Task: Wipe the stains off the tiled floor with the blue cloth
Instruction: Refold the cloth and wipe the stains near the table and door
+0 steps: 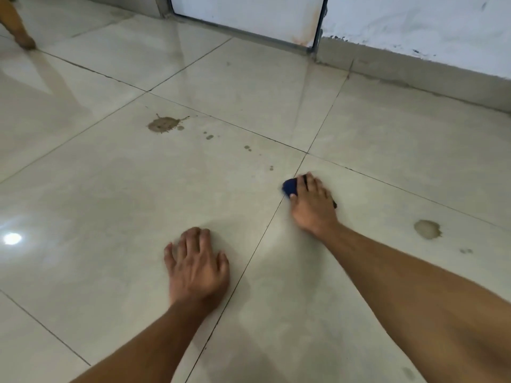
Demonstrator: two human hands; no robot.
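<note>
My right hand [312, 203] presses a bunched dark blue cloth [289, 186] onto the glossy beige tiled floor [110, 189], right on a grout line; only the cloth's left end shows past my fingers. My left hand [197, 268] lies flat on the tile nearer to me, fingers spread, holding nothing. A large brown splash stain [163, 124] sits far left of the cloth. A trail of small brown drops [247, 148] runs from it toward the cloth. A paler round stain [427, 229] lies to the right of my right hand.
A white door with a metal frame [249, 17] and a scuffed white wall with a grey skirting [414, 70] close off the far side. Another person's foot [23, 37] stands at the top left. A lamp reflection glares at the left [12, 239].
</note>
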